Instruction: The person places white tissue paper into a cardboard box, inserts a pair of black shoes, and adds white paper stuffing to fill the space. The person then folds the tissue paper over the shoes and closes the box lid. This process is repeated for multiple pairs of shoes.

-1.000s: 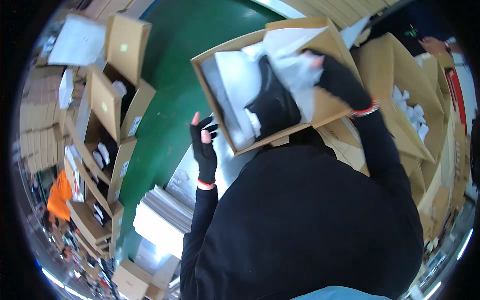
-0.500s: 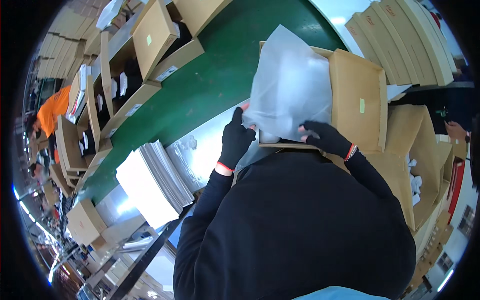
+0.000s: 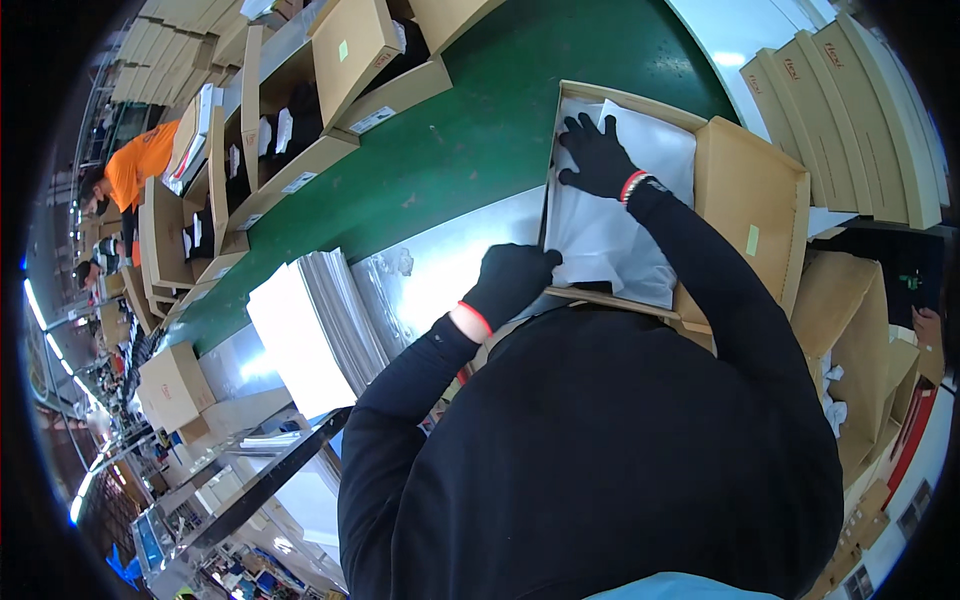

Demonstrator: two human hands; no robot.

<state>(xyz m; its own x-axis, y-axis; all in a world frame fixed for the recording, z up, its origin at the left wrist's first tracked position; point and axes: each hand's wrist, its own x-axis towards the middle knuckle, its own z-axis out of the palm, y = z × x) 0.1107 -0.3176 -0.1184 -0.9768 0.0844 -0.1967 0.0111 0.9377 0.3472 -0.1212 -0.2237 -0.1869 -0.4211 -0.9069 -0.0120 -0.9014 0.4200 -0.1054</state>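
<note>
An open cardboard shoebox [image 3: 630,303] sits in front of me with its lid [image 3: 752,215] folded back to the right. White tissue paper [image 3: 625,245] lies inside it, covering whatever is underneath. My right hand [image 3: 603,160], in a black fingerless glove, is spread on the paper near the far left corner. My left hand [image 3: 515,285], gloved the same way, is closed at the near left corner of the box. Whether it pinches the paper or the box edge is hidden.
A stack of white paper sheets [image 3: 310,335] lies to the left on the metal ledge. Beyond the green belt [image 3: 500,130] stand open boxes [image 3: 290,150]. Closed boxes [image 3: 850,130] lean at the far right, above a large open carton [image 3: 840,330]. A person in orange [image 3: 140,165] stands far left.
The paper, raised and loose before, now lies down inside the box. My right hand has moved to the far left and spread out. My left hand has closed at the near corner.
</note>
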